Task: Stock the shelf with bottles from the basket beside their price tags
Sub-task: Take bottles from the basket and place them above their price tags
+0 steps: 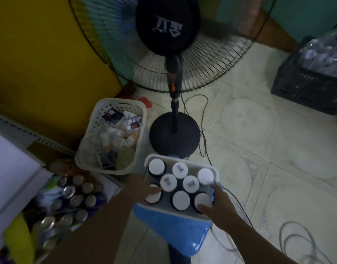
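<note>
The bottles (pixel 181 200), dark with white caps, stand upright and packed close in the basket (pixel 171 225) at lower centre of the frame. The left hand (pixel 151 189) reaches in at the left side, its fingers lying across the cap of a bottle in the near-left corner; whether they are curled round it I cannot tell. The right hand (pixel 220 202) holds the basket's right rim, thumb inside over a corner cap. The step looks like drawing out one bottle, so it would be best to close round the neck under the cap and lift straight up, since the neighbours touch and a slanted pull could tip them, while the right hand steadies the basket. The shelf (pixel 9 162) shows only at the left edge, above cans (pixel 74 197); no price tags are visible, so the slot needs checking first. A bin (pixel 110 136) and a fan (pixel 174 136) stand just beyond the basket.
</note>
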### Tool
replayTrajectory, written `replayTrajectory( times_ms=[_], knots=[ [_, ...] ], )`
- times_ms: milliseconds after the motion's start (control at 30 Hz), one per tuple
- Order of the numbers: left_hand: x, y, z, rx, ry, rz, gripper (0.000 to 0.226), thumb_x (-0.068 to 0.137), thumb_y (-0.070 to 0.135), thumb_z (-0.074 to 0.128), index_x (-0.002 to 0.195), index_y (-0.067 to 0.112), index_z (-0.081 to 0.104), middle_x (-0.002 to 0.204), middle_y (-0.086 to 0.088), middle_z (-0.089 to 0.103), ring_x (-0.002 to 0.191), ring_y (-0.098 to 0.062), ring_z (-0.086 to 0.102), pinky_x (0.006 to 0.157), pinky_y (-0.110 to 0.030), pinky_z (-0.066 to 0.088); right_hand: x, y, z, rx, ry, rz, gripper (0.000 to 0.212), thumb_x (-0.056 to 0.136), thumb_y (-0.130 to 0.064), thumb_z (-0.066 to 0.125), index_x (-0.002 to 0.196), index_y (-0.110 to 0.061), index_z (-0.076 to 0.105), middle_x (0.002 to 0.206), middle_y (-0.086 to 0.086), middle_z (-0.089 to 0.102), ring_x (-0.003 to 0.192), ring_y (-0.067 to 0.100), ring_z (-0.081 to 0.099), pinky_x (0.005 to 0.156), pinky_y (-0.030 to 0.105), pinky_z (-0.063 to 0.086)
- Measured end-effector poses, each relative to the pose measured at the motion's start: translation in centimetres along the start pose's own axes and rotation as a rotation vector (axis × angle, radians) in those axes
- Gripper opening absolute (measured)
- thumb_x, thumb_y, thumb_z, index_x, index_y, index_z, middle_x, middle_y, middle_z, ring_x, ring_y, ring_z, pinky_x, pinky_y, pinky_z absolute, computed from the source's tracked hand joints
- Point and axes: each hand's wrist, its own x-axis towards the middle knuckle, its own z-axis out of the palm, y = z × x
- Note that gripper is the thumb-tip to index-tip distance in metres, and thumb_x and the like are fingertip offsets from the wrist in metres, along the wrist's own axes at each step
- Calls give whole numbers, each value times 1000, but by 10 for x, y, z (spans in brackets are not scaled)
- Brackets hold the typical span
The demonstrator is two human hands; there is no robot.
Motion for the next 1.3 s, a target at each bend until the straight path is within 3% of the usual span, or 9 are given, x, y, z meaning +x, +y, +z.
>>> replayTrajectory(
  times_ms=[133,200,367,467,600,767,1033,1200,1300],
  knots=[
    [-55,-20,-24,-229,-63,-88,44,83,13,69,120,-5,54,120,-27,58,108,-35,57,85,-33,50,-19,-43,-9,-186,-135,-125,86,66,-40,78,137,-20,34,124,7,51,112,26,54,93,43,48],
    [-88,-25,-47,-377,6,-124,62,60,31,87,105,-2,60,97,-20,63,87,-27,60,70,-27,50,-25,-81,-18,-241,-194,-206,89,69,-41,76,142,-22,28,130,4,47,120,26,50,97,41,45],
    [-174,-37,-107,-681,156,-199,71,72,30,80,132,6,50,132,-15,57,113,-32,58,90,-40,50,-48,-200,-30,-302,-303,-501,77,70,-21,80,136,-14,40,130,-2,50,126,23,47,101,43,41],
    [-223,-45,-136,-780,248,-197,60,70,38,79,120,13,60,106,-4,69,85,-18,65,69,-32,56,-69,-268,-25,-344,-377,-603,56,71,-10,78,121,-11,54,128,7,56,120,25,52,100,46,43],
    [-284,-64,-171,-849,308,-145,49,61,50,81,90,12,71,70,-4,75,69,-27,68,67,-36,55,-105,-346,-7,-438,-436,-809,39,77,-21,75,113,-19,60,110,-5,58,104,11,54,76,16,44],
    [-324,-91,-193,-920,443,-118,48,61,39,85,96,9,71,94,-17,74,91,-38,69,72,-48,59,-134,-405,20,-569,-526,-897,39,80,-16,72,117,-9,60,107,-3,56,85,-3,52,59,-1,39],
    [-333,-135,-254,-823,626,-166,60,75,37,76,117,-1,56,114,-18,62,88,-28,61,57,-27,48,-151,-446,99,-560,-506,-928,50,83,-15,68,129,-11,51,141,9,47,126,26,45,96,31,41],
    [-313,-156,-274,-750,665,-136,67,79,20,73,135,-1,44,135,-20,52,119,-32,54,88,-32,48,-140,-437,143,-598,-444,-897,49,84,-20,67,129,-11,50,135,12,51,107,16,48,66,2,36],
    [-307,-166,-288,-691,624,-89,63,80,10,71,136,1,42,136,-19,51,121,-32,52,98,-37,46,-134,-430,165,-558,-407,-845,51,84,-23,67,130,-11,49,133,12,54,115,21,51,77,14,37]
  ],
)
